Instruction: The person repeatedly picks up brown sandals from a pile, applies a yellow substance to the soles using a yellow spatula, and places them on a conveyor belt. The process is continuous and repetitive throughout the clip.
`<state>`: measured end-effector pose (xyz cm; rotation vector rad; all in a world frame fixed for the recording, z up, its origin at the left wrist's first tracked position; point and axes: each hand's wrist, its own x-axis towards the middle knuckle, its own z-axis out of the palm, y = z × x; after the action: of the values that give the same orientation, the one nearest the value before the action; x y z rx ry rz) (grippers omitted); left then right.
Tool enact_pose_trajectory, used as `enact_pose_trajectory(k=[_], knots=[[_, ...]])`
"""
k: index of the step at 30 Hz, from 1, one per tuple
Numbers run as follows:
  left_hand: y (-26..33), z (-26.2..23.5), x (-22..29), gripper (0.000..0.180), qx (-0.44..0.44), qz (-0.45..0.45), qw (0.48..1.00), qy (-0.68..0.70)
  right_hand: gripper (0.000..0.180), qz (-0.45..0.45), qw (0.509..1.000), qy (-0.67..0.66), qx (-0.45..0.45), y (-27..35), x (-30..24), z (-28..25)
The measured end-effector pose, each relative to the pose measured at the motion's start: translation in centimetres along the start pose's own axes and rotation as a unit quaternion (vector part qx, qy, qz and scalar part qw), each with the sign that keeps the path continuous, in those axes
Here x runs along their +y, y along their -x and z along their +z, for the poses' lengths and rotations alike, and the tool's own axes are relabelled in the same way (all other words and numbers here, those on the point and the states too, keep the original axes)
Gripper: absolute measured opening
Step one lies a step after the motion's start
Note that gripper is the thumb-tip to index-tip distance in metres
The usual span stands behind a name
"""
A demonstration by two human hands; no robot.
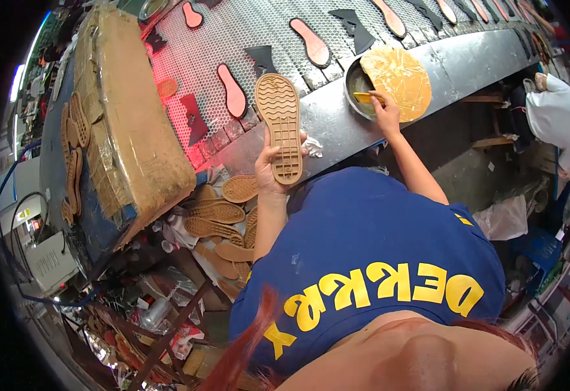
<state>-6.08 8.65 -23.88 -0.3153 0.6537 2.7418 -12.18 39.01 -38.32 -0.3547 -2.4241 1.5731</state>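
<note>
My left hand (271,163) is closed around the heel half of a tan shoe sole (277,117), held upright with its wavy and gridded face showing. Further right, my right hand (386,112) pinches a yellow handle (363,98), perhaps a brush; its far end is hard to make out over the bowl. This round metal bowl (351,79) stands on the metal ledge, partly covered by a round, yellowish, glue-streaked lid (399,75). A crumpled scrap of white tissue (312,147) lies between my hands.
Past the metal ledge (474,62), a mesh conveyor belt (259,26) carries pink insoles (231,91) and black shoe pieces (261,60). A taped cardboard-covered housing (142,124) rises at left. Several tan soles (214,212) lie heaped below my left arm. Another person in white (554,117) is at far right.
</note>
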Motion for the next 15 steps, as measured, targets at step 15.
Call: enact_pose_trajectory(k=[15], knots=[[-1.5, 2.0, 0.2, 0.075, -0.053, -0.017, 0.992, -0.110, 0.024, 0.198, 0.855, -0.480, -0.016, -1.9, -2.3, -0.9]])
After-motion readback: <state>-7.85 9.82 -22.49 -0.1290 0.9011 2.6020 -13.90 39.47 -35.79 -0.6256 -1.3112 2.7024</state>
